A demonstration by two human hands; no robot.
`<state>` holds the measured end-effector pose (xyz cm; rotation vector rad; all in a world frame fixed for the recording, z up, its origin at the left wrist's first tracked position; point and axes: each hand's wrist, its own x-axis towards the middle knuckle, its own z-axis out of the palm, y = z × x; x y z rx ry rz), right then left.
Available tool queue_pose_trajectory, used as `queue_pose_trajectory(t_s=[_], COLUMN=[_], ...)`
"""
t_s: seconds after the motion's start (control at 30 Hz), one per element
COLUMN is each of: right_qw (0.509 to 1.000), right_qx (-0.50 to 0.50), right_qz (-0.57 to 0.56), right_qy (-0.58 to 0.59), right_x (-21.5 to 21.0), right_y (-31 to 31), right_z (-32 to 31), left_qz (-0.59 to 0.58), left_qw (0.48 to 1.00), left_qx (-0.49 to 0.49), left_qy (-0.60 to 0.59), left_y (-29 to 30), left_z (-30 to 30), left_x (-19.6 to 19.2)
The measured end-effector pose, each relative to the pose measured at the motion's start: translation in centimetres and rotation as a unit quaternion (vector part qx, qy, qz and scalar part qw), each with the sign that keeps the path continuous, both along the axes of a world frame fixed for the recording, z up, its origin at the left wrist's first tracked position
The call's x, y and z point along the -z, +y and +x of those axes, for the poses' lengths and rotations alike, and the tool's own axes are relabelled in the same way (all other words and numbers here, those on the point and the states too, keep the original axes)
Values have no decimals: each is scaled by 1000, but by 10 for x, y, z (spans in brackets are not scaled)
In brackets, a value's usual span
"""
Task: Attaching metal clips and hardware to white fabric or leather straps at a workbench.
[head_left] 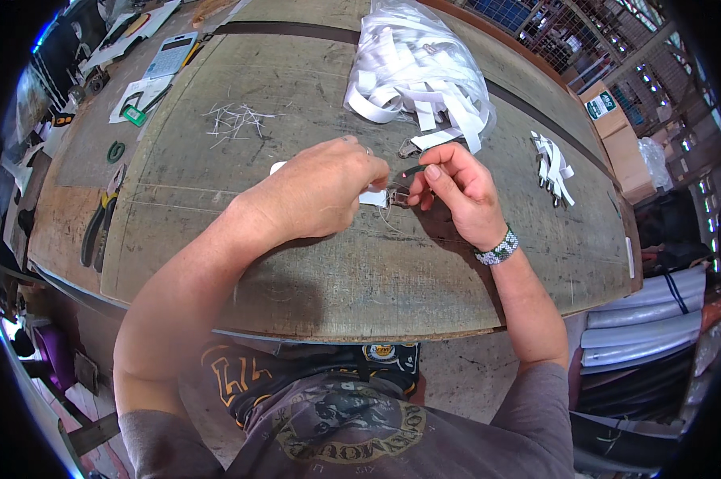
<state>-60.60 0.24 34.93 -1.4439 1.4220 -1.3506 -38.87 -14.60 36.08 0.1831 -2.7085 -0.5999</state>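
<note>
My left hand is closed over a white strap, whose short end shows past the curled fingers; the grip itself is mostly hidden under the hand. At the strap's end sits a small metal clip, right between my two hands. My right hand pinches a short, thin dark piece between thumb and forefinger; its kind is too small to make out. The lower fingers of that hand reach close to the clip. A loose pale thread hangs by the strap and trails onto the worn wooden table.
A clear bag of white straps lies beyond my hands. Clipped straps rest at right, cut white threads at left. Yellow-black pliers, a green item and a calculator line the left side. Cardboard boxes stand right.
</note>
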Motion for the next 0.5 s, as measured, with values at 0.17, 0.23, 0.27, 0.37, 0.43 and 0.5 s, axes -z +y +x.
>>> queue_pose_trajectory(t_s=[0.17,0.23,0.27,0.37,0.43,0.5], right_qw=[999,998,998,998,999,999], right_qx=[17,23,25,23,14,12], right_qz=[3,14,13,18,18,17], right_qy=[-33,-52,-52,-49,-47,-38], right_x=[-2,-4,-4,-2,-1,0], right_y=[-2,-1,-1,-1,-1,0], right_z=[-3,-3,-3,-4,-4,-4], left_qz=[54,50,48,56,83,111], left_qw=[998,998,997,996,994,992], left_qx=[8,1,-7,-29,-29,-30], left_qy=[26,39,53,60,58,54], left_y=[5,6,7,11,10,8], left_z=[-8,-12,-14,-18,-20,-21], left_x=[5,10,12,14,13,14])
